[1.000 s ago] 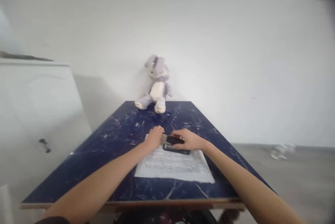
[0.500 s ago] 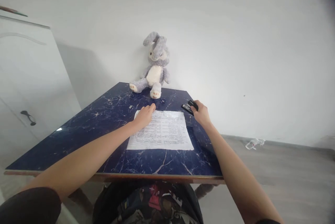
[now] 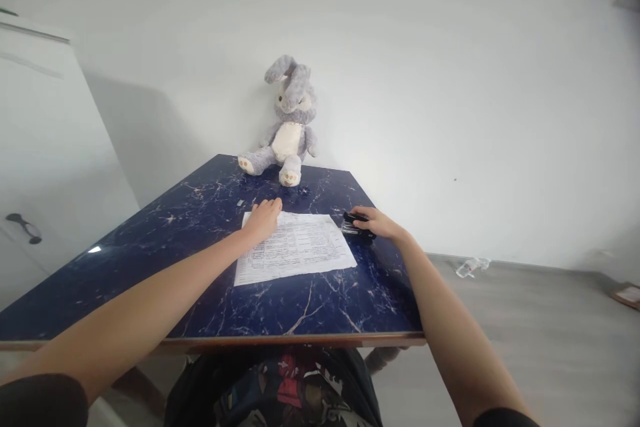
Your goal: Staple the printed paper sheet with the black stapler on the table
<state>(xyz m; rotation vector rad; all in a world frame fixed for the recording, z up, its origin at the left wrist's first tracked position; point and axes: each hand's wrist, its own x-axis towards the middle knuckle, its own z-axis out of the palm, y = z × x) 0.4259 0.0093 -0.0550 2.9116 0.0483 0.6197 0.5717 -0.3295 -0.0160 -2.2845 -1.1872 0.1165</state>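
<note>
A printed sheet of paper [image 3: 305, 250] lies slightly turned on the dark blue marbled table [image 3: 320, 307]. My left hand [image 3: 265, 219] rests on its upper left part, fingers bent together over the top edge; the fingertips are hidden. Just right of the sheet, a black stapler [image 3: 367, 235] sits at the tabletop with its jaws toward the paper. My right hand [image 3: 375, 220] is closed around it from above, the thumb and fingers on its upper arm.
A grey plush rabbit [image 3: 293, 120] sits at the table's far end against the wall. On the left stands a white cabinet [image 3: 55, 127] with a dark handle. A clear plastic item [image 3: 471, 267] lies on the floor to the right. A tiny light-coloured piece [image 3: 241, 203] is on the table.
My right hand lifted the stapler off the paper to the right, then brought it down beside the sheet. The sheet has turned a little under my left hand. The view has tilted down.
</note>
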